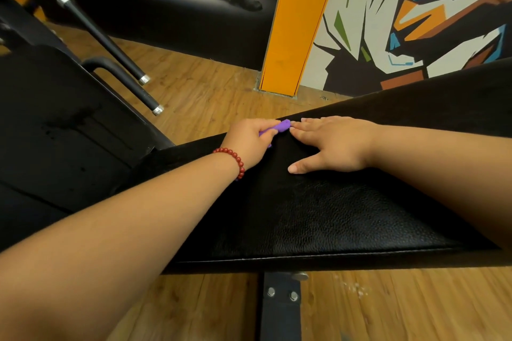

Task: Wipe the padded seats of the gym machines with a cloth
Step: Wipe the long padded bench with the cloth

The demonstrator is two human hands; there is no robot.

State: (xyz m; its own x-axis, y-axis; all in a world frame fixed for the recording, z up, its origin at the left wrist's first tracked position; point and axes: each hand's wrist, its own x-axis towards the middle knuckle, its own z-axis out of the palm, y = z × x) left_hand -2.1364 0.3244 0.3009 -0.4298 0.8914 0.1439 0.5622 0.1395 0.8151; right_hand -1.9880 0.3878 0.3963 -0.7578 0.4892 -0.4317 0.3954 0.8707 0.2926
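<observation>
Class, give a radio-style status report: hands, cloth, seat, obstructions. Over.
Left hand grips small purple cloth at far edge of black leather-look padded seat. Right hand rests flat on seat beside cloth. Nothing blocking the seat.

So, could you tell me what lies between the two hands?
In the head view, the purple cloth, held by the left hand, reaches the fingertips of the right hand; nearer the camera, only bare padded seat.
</observation>
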